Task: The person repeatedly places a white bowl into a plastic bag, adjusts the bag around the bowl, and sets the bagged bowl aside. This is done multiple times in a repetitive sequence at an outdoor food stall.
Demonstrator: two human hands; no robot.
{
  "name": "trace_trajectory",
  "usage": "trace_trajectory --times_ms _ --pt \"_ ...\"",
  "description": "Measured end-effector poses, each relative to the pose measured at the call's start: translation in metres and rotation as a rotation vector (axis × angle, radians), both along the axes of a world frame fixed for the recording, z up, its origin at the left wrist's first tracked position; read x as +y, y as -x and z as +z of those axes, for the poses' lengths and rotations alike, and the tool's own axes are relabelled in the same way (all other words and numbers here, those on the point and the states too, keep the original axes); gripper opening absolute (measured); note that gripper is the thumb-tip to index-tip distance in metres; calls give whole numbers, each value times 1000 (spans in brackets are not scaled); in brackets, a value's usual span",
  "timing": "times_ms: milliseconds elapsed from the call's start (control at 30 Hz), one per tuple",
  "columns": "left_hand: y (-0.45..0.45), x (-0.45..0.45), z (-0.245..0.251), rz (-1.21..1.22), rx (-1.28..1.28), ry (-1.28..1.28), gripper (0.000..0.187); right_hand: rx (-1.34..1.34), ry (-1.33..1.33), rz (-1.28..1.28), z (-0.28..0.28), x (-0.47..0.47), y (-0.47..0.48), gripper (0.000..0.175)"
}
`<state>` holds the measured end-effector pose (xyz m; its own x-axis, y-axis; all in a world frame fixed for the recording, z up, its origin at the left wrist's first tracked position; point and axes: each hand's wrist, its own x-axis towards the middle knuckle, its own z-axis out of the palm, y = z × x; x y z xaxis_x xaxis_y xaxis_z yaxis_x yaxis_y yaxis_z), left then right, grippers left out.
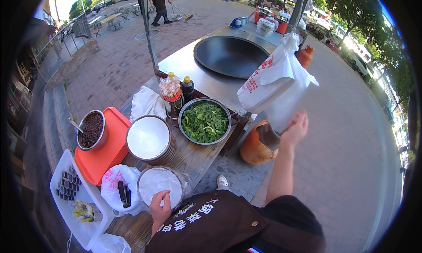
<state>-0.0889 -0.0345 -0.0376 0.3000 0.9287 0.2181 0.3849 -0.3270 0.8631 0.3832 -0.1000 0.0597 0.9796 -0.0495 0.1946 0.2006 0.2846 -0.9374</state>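
My left hand [161,205] is at the near rim of a plastic-covered bowl stack [160,183], fingers curled. Whether it grips the thin film there cannot be made out. Raised on the right, my right hand [296,129] is blurred beside the lower end of a translucent plastic bag [280,111]. That bag hangs below a bundle of white plastic bags with red print [263,85], tied to a metal post. My right fingers overlap the bag's edge, but a grip is not clear. Left of the wrapped bowls, a black stapler-like object [124,194] lies on a white bag [112,177].
A wooden table [194,160] holds a pot of chopped greens [206,123], stacked bowls [148,137], a bowl of dark dried chillies [92,131] on an orange lid [108,151], and a white bin [87,216]. Beyond are a large wok [232,57], gas cylinder [258,147] and a person sweeping [161,6].
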Motion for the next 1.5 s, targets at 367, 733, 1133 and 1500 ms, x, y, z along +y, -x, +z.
trace_trajectory --times_ms 367,733,1133,1500 --pt "-5 1 -1 -22 16 -6 10 -842 774 -83 -38 25 13 40" --pt "5 -4 -1 21 -10 -87 11 -453 367 54 -22 27 18 14" --pt "3 -4 7 -38 36 -80 17 -943 1105 713 -23 17 114 23" --pt "-36 19 15 -268 -277 367 32 -816 303 1430 -24 60 258 20"
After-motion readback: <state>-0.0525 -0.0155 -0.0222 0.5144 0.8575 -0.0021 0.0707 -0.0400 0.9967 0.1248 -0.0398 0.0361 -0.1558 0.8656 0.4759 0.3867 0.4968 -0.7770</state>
